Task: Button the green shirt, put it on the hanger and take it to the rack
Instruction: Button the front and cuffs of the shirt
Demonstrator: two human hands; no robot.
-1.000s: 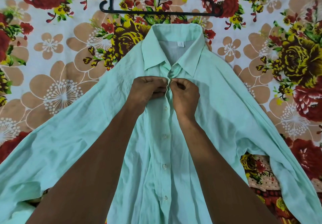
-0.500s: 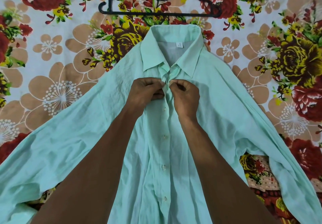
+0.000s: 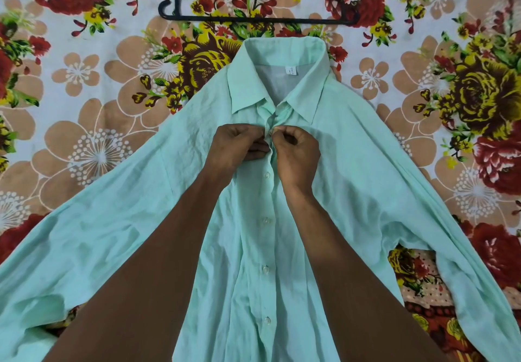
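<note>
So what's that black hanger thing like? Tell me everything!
The hanger is black and looks like plastic, with ridged, sloping shoulders, a straight bottom bar and small upturned hooks at both ends. A ring sits at its middle; the top hook runs out of the picture. It lies flat on the flowery sheet, just beyond the shirt collar, not touching the shirt. Neither hand is on it, and nothing hangs from it yet.

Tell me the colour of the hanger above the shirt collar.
Black; the hanger shows clearly in the head view.
</note>
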